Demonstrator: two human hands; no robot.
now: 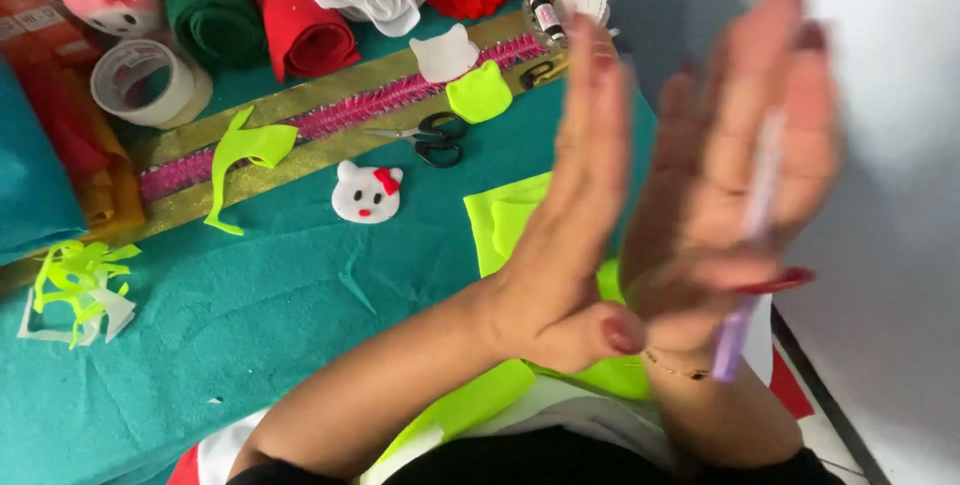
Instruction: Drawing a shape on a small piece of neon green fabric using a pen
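Left of the worktop (230,345), covered in teal felt: lime offcuts (75,285), tape roll (150,80), felt rolls (300,15), a finished white cat face with red bow (366,192), scissors (432,138), plus white (444,53) and lime (480,92) cat-head cutouts, so cutting looks partly done, with uncut lime felt sheet (505,220) left under the hands. Left hand (565,235) is flat with fingers straight, holding nothing. Right hand (735,175) is blurred, palm facing the left, grip loosely pinching a lilac pen (745,290) against the palm.

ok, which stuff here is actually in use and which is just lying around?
In use:
- right hand, holding a lilac pen
- left hand, raised beside it
- lime felt under the hands

Lying about:
- scissors
- cat face
- tape roll
- felt rolls
- lime scraps
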